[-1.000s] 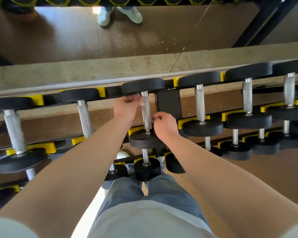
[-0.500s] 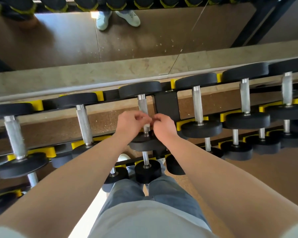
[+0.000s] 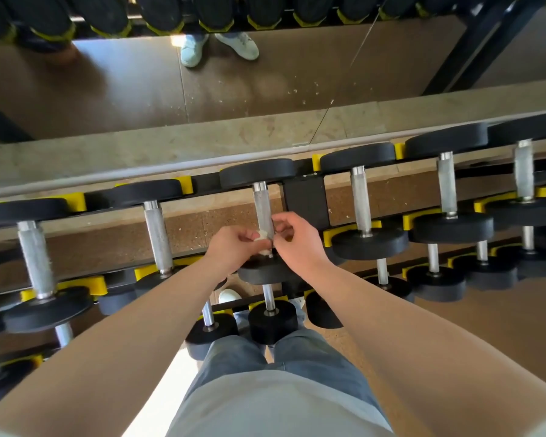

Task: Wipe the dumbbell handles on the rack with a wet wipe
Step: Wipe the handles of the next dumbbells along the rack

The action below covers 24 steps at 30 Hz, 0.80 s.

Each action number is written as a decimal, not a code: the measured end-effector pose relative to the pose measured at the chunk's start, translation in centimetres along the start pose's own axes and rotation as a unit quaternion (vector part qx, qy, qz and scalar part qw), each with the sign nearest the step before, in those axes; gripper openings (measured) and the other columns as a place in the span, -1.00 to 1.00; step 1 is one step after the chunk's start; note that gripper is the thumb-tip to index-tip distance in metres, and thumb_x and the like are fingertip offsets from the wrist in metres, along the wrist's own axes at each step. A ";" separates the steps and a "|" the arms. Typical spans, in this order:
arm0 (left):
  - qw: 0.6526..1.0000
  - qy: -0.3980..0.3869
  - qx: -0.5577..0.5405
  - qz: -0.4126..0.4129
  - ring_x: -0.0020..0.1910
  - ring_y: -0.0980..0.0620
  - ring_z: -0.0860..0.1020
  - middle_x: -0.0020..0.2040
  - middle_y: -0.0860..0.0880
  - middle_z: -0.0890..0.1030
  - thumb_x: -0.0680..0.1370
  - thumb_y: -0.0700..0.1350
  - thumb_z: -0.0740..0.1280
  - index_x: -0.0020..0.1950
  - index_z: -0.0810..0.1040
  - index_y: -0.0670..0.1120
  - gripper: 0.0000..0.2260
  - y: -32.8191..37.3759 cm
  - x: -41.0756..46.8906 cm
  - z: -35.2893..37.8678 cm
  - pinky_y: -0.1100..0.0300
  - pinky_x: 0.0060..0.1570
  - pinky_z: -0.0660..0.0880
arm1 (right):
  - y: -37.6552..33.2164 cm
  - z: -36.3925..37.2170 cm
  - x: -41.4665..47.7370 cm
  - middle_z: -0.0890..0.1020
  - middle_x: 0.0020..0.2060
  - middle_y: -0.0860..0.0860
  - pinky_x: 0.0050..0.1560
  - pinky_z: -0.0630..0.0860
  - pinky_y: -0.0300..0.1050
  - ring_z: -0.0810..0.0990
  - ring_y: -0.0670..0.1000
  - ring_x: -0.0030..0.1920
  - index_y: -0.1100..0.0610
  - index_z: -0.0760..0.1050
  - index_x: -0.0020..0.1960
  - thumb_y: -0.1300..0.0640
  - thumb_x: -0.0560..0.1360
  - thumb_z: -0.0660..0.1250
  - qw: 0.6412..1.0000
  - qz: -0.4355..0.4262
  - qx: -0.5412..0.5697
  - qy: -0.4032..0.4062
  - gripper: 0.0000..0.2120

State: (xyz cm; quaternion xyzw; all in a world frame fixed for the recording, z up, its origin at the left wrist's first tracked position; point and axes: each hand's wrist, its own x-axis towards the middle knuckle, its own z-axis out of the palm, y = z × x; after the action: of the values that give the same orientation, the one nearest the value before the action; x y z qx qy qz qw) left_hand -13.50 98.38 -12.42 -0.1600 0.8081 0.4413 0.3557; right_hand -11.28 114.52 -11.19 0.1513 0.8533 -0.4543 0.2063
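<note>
Two hands meet at the near end of one dumbbell handle (image 3: 263,206), mid-row on the top tier of the rack (image 3: 306,200). Left hand (image 3: 234,247): fingers curled, pinching a small crumpled white wipe (image 3: 261,235) against the left side of the handle, just above the near black weight head (image 3: 265,274). Right hand (image 3: 297,244): thumb and forefinger curled in close at the right side of the handle, whether on the wipe or on bare metal cannot be told. Far stretch of the handle bare and knurled. Neighbouring dumbbells (image 3: 156,228) lie front to back on yellow cradles (image 3: 328,238); more on the lower tiers. Mirror (image 3: 108,89) behind the rack shows pale shoes (image 3: 218,47). Blue jeans (image 3: 234,351) at bottom of view.
</note>
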 end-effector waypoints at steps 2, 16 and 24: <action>0.996 0.003 -0.089 0.009 -0.17 0.07 0.66 -0.14 -0.01 0.71 0.50 0.06 0.52 -0.04 0.68 -0.05 -0.80 0.1 -0.1 -0.3 0.21 -0.20 0.53 | 0.3 -0.1 -0.2 0.54 0.10 -0.14 0.01 0.53 -0.32 0.56 -0.16 0.03 -0.06 0.51 0.36 0.13 0.56 0.43 0.998 -0.044 -0.034 -0.015 -0.61; 0.926 0.012 -0.374 -0.041 -0.10 0.05 0.73 0.00 -0.04 0.73 0.68 -0.17 0.29 0.23 0.56 -0.08 -0.86 2.7 0.7 -0.7 0.23 -0.20 0.63 | -4.6 -0.2 3.5 0.63 -0.03 -0.13 -0.07 0.47 -0.36 0.59 -0.20 -0.06 0.05 0.58 0.19 0.11 0.59 0.41 0.989 -0.013 0.073 0.128 -0.82; 0.961 -0.084 -0.256 -0.054 0.12 -0.05 0.68 0.16 -0.11 0.70 0.66 -0.24 0.30 0.35 0.57 -0.12 -0.73 0.1 1.0 0.2 0.06 0.18 0.62 | -1.7 -1.4 1.7 0.53 -0.03 -0.09 0.11 0.56 -0.15 0.56 -0.08 -0.03 0.05 0.65 -0.02 0.14 0.59 0.41 0.967 -0.114 -0.220 -0.054 -0.95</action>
State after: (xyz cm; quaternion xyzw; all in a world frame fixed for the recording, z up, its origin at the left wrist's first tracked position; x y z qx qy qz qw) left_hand -14.15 98.63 -13.11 -0.2515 0.6252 0.6256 0.3930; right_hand -13.82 114.87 -10.06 -0.0210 0.9315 -0.2833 0.2274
